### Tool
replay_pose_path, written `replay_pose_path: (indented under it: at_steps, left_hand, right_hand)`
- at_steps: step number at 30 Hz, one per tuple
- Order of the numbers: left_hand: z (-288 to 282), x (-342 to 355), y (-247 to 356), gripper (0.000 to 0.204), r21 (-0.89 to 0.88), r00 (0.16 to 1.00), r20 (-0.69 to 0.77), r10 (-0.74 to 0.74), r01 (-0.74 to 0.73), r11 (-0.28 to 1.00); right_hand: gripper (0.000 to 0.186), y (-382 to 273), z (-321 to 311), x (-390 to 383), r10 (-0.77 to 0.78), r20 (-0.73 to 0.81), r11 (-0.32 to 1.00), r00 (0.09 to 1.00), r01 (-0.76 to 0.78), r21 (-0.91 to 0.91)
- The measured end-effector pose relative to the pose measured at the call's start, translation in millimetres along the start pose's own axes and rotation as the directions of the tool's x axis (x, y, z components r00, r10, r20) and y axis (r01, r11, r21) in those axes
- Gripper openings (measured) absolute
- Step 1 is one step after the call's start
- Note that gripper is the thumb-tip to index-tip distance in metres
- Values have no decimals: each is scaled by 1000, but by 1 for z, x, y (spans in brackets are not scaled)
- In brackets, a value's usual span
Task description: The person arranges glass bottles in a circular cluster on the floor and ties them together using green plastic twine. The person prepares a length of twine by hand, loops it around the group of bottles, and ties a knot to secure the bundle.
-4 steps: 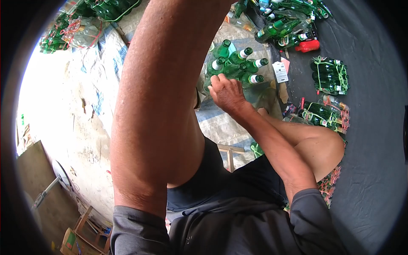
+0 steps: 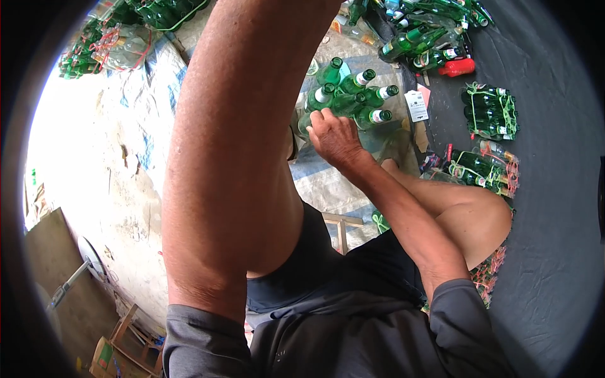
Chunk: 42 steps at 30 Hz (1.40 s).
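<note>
Several upright green glass bottles point(image 2: 345, 103) stand in a tight cluster between my legs, their open mouths facing up. Against the near side of this cluster is my right hand point(image 2: 337, 137), its fingers curled closed beside the bottle necks. Whatever those fingertips grip, if anything, is hidden by the hand; a pale green glass shape point(image 2: 304, 124) shows just left of them. My left arm point(image 2: 224, 145) rises large across the view and runs out at the upper edge, so my left hand does not show.
Loose green bottles point(image 2: 428, 39) lie heaped at the far right, next to a red bottle point(image 2: 456, 67). Tied bottle bundles point(image 2: 490, 113) rest on dark sheeting point(image 2: 548, 208) at right; more bundles point(image 2: 123, 47) stand far left. A small wooden frame point(image 2: 342, 232) is near my lap. A pedestal fan point(image 2: 91, 258) stands left.
My right hand has barely shifted and stays curled at the bottles. The raised left arm has moved very slightly to the left.
</note>
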<state>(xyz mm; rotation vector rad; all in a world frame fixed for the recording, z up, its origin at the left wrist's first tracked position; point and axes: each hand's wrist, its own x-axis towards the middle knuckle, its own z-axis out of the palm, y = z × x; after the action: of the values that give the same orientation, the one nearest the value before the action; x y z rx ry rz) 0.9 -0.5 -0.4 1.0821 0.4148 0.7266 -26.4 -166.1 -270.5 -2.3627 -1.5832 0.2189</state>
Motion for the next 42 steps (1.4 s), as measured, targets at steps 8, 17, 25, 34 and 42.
replay_pose_path:
  at_steps: [8,17,25,34,42]
  left_hand:
    - [-2,-1,-2,9,-24,1000,6,-13,14,1000]
    - [-8,1,-9,9,-40,999,30,19,-18,999]
    - [-23,11,-19,10,-184,965,210,159,-120,976]
    - [-10,3,-8,12,2,999,3,52,-52,999]
    - [-6,0,-5,11,-6,1000,7,24,-24,1000]
  right_hand:
    - [25,3,-3,-6,-5,5,1000,1000,5,-1]
    - [21,0,-5,-6,17,7,1000,1000,-17,2]
    - [21,-19,-15,0,25,43,1000,999,-25,-14]
    - [18,-10,5,0,15,-7,1000,1000,-15,-2]
    - [20,-9,9,-1,6,-58,1000,998,-5,20]
